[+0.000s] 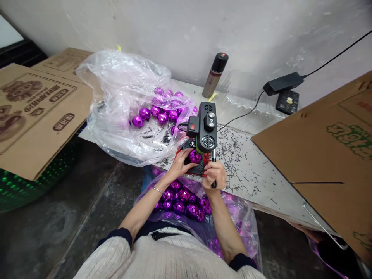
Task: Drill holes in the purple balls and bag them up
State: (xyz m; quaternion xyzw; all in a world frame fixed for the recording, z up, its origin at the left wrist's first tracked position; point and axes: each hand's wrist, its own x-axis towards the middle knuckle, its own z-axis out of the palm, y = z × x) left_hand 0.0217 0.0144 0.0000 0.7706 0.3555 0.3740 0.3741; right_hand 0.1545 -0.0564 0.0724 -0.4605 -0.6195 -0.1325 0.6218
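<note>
A shiny purple faceted bauble [194, 156] sits under the head of a small black bench press [207, 126] with a red switch. The fingers and thumb of my left hand [180, 164] are closed on this bauble from the left. My right hand [215, 176] is wrapped round the press's lever [214, 183], whose black grip end shows below my fist. More purple baubles [162, 117] lie in and by a clear plastic bag [122, 97] to the left of the press. Another bag of purple baubles [178, 207] rests at my lap, below my forearms.
Small dark pin-like bits [240, 159] litter the white tabletop [261, 186] to the right. A spray can [215, 75] stands behind the press. A black power adapter [283, 83] hangs on its cable. Cardboard boxes [325, 147] flank both sides; a green shiny object [37, 182] is low left.
</note>
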